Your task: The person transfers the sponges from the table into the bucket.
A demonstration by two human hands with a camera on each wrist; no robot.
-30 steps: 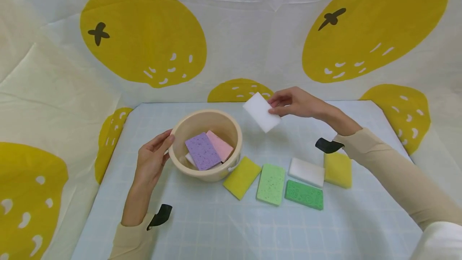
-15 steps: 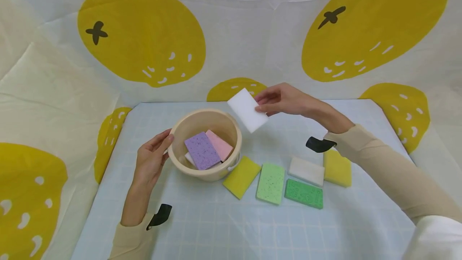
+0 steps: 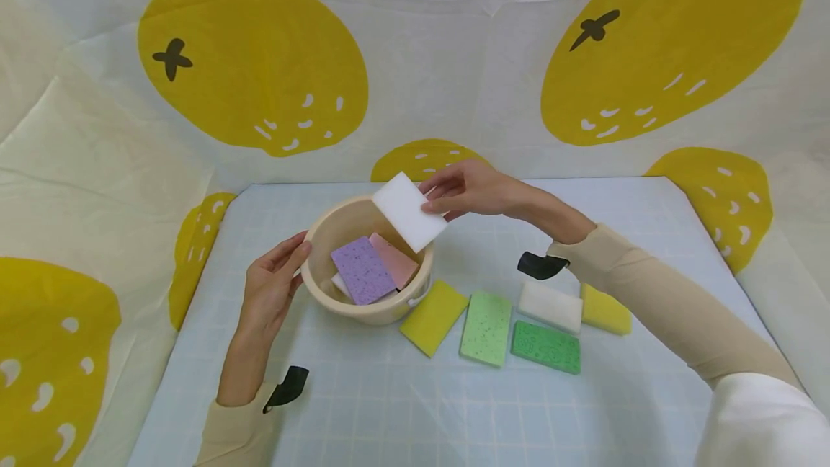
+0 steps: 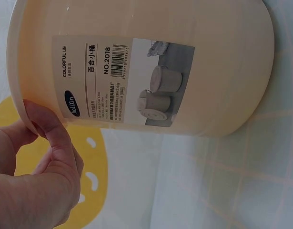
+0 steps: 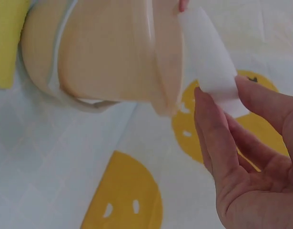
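A cream plastic bucket (image 3: 318, 287) stands left of the middle of the table. My left hand (image 3: 274, 287) pinches its left rim between thumb and fingers; the left wrist view shows this grip beside the label (image 4: 122, 81). In the bucket lie a purple sponge (image 3: 364, 270), a pink sponge (image 3: 394, 261) and something white partly hidden beneath them. My right hand (image 3: 480, 189) pinches a white sponge (image 3: 408, 211) by one end, tilted over the bucket's right back rim. In the right wrist view the white sponge (image 5: 210, 52) is held between thumb and fingers, close to the rim.
Right of the bucket lie a yellow sponge (image 3: 434, 318), a light green sponge (image 3: 485, 328), a darker green sponge (image 3: 546, 347), another white sponge (image 3: 550, 306) and a second yellow sponge (image 3: 606, 308). The bucket's handle (image 3: 420, 292) hangs at its right side. A fruit-patterned cloth (image 3: 454, 78) stands behind the table.
My right hand has carried the white sponge leftward, from right of the bucket to over its rim. The left hand and the bucket have stayed in place.
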